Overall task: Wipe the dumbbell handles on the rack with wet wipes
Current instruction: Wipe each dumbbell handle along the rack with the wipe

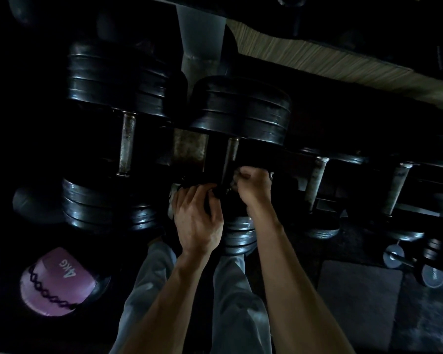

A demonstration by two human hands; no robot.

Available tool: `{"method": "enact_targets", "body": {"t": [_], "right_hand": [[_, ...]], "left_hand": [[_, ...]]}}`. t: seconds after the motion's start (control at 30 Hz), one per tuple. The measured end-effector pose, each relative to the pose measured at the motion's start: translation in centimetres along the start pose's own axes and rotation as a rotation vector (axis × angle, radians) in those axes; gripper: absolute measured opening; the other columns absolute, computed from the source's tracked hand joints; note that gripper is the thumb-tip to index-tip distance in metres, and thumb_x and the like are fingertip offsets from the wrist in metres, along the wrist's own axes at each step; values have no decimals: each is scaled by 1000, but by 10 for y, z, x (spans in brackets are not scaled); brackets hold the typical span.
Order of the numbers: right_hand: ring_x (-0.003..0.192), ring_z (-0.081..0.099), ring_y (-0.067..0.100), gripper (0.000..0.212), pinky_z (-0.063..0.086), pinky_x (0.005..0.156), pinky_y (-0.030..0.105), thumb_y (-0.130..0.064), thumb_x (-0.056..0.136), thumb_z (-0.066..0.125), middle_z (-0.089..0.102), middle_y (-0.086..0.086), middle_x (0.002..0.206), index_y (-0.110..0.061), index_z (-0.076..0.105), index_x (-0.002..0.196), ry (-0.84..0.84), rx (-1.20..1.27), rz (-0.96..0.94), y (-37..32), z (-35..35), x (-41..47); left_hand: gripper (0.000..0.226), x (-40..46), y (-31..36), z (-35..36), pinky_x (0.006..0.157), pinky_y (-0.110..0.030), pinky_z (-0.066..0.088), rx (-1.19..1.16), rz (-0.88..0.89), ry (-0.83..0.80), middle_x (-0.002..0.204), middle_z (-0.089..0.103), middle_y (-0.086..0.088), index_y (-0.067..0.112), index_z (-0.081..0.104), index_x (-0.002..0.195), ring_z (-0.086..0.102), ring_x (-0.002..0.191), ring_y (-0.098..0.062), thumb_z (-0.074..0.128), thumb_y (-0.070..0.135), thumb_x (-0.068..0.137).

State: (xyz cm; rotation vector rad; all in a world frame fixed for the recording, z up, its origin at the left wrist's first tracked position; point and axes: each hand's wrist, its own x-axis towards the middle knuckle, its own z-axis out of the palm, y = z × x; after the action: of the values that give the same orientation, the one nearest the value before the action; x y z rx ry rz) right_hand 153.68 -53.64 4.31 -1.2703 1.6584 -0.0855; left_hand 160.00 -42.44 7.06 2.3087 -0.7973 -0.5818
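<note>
Rack (189, 146): dark, dimly lit, its pale upright post rising behind the middle dumbbell.
Middle dumbbell (241, 108): lies on the rack, black plates at each end.
Left dumbbell (115, 80): beside the middle dumbbell, bare handle showing.
Purple ball (55, 282): marked 4KG, on the floor below the left dumbbell.
Left hand (198, 218): fingers curled over the middle dumbbell's near plates, pale cloth at its edge.
Right hand (253, 186): fist clamped round a wet wipe (237, 176) on the middle dumbbell's handle (230, 154).
</note>
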Motion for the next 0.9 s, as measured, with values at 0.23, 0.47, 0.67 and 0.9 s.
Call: {"method": "enact_targets", "body": {"t": [0.23,0.47,0.67,0.9], "right_hand": [[72,71,22,14,59,65,28,-10,96,65,75,4,80,-6,76,88,33,-26,-55,-15,-13,-32],[69,63,17,19,51,60,19,-9,94,59,70,10,75,-7,71,79,-48,35,35,-7,-3,-1],[77,68,15,23,60,71,31,-2,97,59,73,4,83,-17,74,87,-127,208,92,3,-5,4],[70,68,22,21,43,49,12,-5,99,57,72,11,80,6,72,91,139,-71,-125,-19,-5,-35]], "left_hand": [[30,0,-1,1,95,-36,43,-3,-15,-22,93,72,4,20,72,96,61,91,-22,43,23,87],[29,0,-1,1,95,-36,41,-5,-16,-13,93,72,4,20,72,96,60,91,-21,44,22,87],[29,0,-1,1,97,-30,37,5,-7,-3,93,72,5,20,72,94,60,90,-20,45,23,87],[28,-1,0,2,96,-32,38,12,-39,-24,93,72,5,21,72,95,60,92,-19,45,23,87]]}}
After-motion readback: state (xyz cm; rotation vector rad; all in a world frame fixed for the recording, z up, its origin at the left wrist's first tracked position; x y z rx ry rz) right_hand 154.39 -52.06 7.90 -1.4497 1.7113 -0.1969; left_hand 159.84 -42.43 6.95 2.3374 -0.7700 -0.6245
